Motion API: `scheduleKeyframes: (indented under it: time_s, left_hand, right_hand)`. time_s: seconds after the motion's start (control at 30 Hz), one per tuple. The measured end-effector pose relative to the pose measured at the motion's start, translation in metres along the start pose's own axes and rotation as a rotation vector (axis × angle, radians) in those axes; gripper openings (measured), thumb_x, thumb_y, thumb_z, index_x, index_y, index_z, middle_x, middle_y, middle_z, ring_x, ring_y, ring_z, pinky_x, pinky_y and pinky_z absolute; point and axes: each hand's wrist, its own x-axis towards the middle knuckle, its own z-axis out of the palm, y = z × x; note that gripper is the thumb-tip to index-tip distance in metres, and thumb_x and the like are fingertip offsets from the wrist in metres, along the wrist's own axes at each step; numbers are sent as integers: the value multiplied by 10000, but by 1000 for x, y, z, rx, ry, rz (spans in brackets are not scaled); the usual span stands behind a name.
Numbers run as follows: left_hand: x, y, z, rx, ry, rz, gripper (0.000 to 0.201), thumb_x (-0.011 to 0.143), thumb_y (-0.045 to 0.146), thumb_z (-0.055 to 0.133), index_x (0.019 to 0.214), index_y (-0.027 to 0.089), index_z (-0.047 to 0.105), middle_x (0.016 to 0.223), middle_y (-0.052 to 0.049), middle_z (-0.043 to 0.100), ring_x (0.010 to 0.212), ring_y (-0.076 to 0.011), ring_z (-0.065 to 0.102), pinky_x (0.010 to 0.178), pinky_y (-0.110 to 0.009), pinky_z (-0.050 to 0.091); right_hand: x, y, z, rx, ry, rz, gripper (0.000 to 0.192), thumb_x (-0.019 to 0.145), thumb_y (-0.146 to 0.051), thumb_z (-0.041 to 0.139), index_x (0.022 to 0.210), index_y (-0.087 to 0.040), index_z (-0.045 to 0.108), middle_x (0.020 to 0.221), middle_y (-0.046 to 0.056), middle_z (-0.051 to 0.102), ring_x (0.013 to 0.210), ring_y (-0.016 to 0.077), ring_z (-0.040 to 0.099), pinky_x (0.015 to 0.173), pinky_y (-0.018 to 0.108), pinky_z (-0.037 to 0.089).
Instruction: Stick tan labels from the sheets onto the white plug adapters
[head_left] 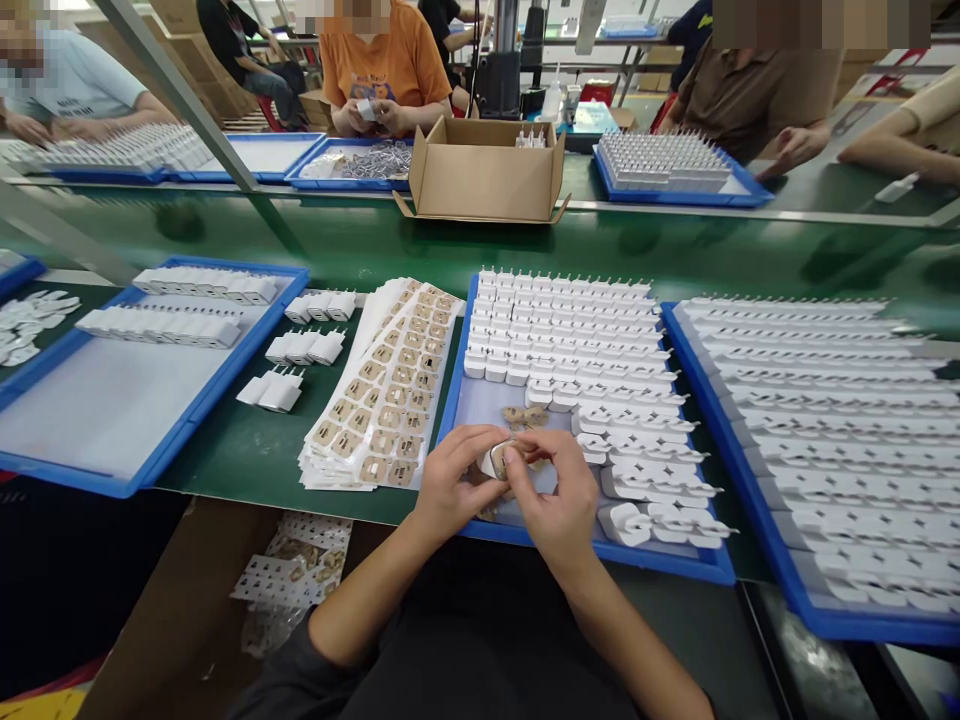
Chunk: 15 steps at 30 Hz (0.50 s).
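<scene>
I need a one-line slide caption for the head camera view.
Both hands, left hand and right hand, hold a white charger plug over a blue tray of plugs.

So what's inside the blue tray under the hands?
The blue tray holds rows of white plug adapters and a few tan stickers. Both hands cover the near part, hiding what lies beneath.

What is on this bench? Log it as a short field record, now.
left hand: grips a white charger plug
right hand: thumb presses on the same plug
under hands: blue tray of white plugs
left of tray: stack of label sheets
far left: blue tray with two plug rows
far right: blue tray, full of plugs
across belt: cardboard box; other people seated
</scene>
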Motion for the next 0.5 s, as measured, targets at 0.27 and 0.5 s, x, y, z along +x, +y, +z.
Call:
scheduleKeyframes:
  time_s: [0.27,0.5]
  left_hand:
    - [-9,-8,5,-199,97,-83,328,854,294,776,1138,220,629,1107,-101,707,1045,-224,713,842,-342,619]
    - [-9,-8,8,-140,100,27,372,843,230,782,1151,232,574,1103,-90,670,1050,-222,695,855,-376,610]
  right_hand:
    - [-5,6,-2,461,-239,265,225,897,-276,722,1121,-297,730,1165,67,653,1070,228,656,821,333,600]
    - [-8,9,5,519,-159,249,140,957,-254,637,1029,-295,750,1062,50,656,1026,207,645,886,347,547]
